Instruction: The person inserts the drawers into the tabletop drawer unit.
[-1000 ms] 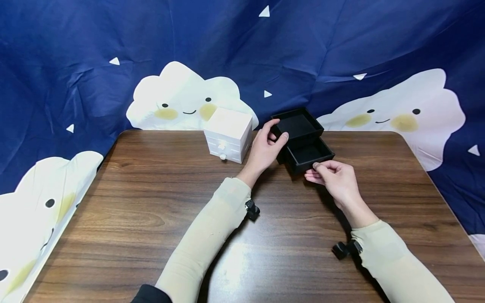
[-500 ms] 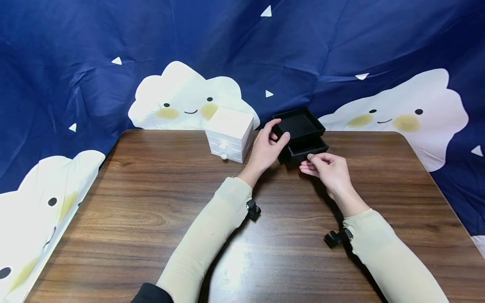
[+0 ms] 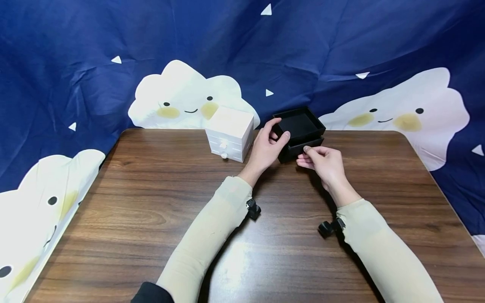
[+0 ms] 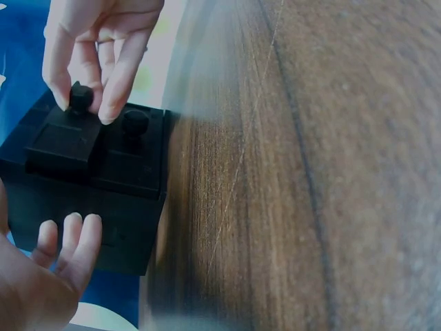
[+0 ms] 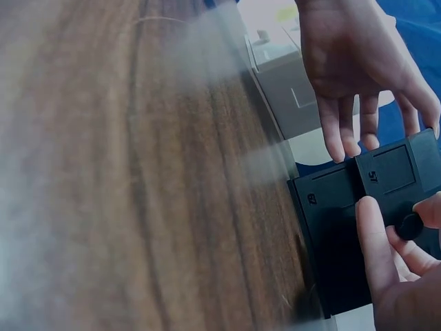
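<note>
A small black drawer box with a recessed top stands near the table's far edge. My left hand is against its left side; straight fingers touch that side in the right wrist view. With thumb and forefinger, my right hand pinches the round knob of one drawer, whose front juts slightly out from the box. A second knob beside it is untouched. The drawer's inside is hidden in all views.
Left of my left hand stands a white drawer box with small knobs on its front. Both boxes are on a brown wooden table. A blue cloth with cloud prints hangs behind.
My right hand has moved forward and a little left, pushing the black drawer from well out to nearly flush. My left hand has stayed at the box's side.
</note>
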`<action>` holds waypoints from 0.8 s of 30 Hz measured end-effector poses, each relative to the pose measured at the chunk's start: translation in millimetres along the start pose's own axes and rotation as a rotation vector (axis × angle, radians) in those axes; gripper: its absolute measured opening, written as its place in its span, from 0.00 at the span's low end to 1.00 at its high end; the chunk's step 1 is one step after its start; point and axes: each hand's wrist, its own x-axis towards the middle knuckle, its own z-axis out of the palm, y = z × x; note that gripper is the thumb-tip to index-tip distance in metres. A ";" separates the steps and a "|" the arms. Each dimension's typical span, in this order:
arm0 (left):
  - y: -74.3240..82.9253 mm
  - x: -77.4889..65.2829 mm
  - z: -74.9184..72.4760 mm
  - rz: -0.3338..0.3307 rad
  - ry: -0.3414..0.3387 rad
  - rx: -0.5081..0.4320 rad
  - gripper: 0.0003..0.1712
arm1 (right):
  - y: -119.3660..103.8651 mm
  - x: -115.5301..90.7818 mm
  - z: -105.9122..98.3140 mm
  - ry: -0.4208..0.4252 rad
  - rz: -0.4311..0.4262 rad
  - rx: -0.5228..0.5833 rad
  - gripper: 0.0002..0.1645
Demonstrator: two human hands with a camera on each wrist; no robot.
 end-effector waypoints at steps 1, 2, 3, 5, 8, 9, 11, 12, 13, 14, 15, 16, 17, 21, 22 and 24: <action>0.3 -0.1 -0.2 0.003 -0.002 0.001 0.32 | -0.6 0.7 0.7 0.002 0.002 -0.007 0.10; 0.3 0.0 -0.3 0.005 -0.004 0.003 0.32 | -1.0 1.5 1.0 0.002 0.005 -0.013 0.11; 0.3 0.1 -0.3 0.006 -0.004 0.002 0.32 | -1.3 2.2 1.4 0.003 0.008 -0.019 0.12; 0.2 -0.1 -0.4 0.006 -0.007 0.000 0.32 | -2.1 3.3 2.2 0.007 0.016 -0.035 0.16; -0.2 -0.4 0.1 0.003 -0.005 -0.009 0.32 | -2.9 5.3 3.2 0.005 0.028 -0.045 0.19; -0.4 -0.5 0.0 0.001 -0.004 -0.013 0.32 | -3.3 5.9 3.6 0.003 0.032 -0.048 0.20; -0.7 -0.6 -0.1 -0.002 -0.004 -0.015 0.32 | -4.2 7.5 3.8 -0.008 0.038 -0.054 0.20; -0.9 -0.4 -0.3 -0.005 -0.004 -0.016 0.32 | -4.9 8.3 3.9 -0.014 0.039 -0.061 0.20; -0.8 -0.4 -0.8 -0.005 -0.004 -0.018 0.32 | -5.7 8.8 4.0 -0.019 0.041 -0.069 0.20; -0.9 -0.5 -1.3 -0.004 -0.004 -0.015 0.32 | -6.4 9.3 3.9 -0.027 0.043 -0.075 0.19; -0.9 -0.4 -1.7 -0.004 -0.003 -0.016 0.32 | -7.2 9.6 3.7 -0.036 0.047 -0.082 0.19; -0.9 -0.6 -2.1 -0.004 -0.003 -0.016 0.32 | -7.8 9.7 3.5 -0.045 0.051 -0.088 0.20; -1.4 -0.6 -2.5 -0.003 -0.002 -0.013 0.32 | -8.3 9.5 3.3 -0.051 0.056 -0.097 0.21; -9.6 1.6 -2.6 0.008 -0.005 0.009 0.34 | -7.7 6.6 2.9 -0.077 0.079 -0.109 0.28; -10.4 1.4 -3.3 0.010 -0.010 0.019 0.34 | -7.1 5.3 2.4 -0.078 0.082 -0.111 0.30; -10.7 0.0 -4.3 0.014 -0.021 0.036 0.34 | -5.4 1.7 1.0 -0.075 0.082 -0.112 0.30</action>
